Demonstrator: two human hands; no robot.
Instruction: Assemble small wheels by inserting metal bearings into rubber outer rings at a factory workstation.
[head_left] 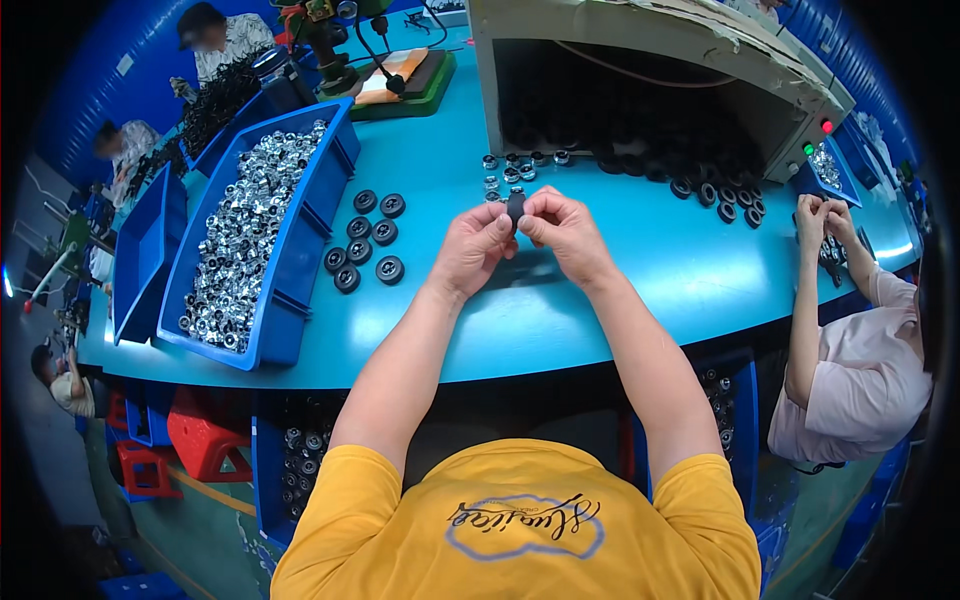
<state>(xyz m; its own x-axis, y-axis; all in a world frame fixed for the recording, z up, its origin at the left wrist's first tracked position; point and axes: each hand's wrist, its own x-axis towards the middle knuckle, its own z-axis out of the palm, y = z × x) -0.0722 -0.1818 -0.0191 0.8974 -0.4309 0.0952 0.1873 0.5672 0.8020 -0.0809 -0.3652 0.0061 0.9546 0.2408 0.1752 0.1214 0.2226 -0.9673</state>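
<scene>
In front of my chest, above the blue table, my left hand (474, 243) and my right hand (567, 236) pinch a small black tyre (516, 207) between thumbs and fingers, one at each side. The fingers hide part of it, and whether a hub sits inside I cannot tell. Just beyond it, several shiny silver hubs (512, 174) stand on the table. Several small black wheels (389, 269) lie in loose rows left of my left hand. To the right of my right hand, loose black tyres (726, 212) spill from a heap.
A blue bin (283, 335) full of silver hubs stands at the left, with another blue tray (150, 255) beside it. A grey open-fronted box (490, 90) rises at the back over the tyre heap. At the right edge, a co-worker's hands (825, 215) handle small parts.
</scene>
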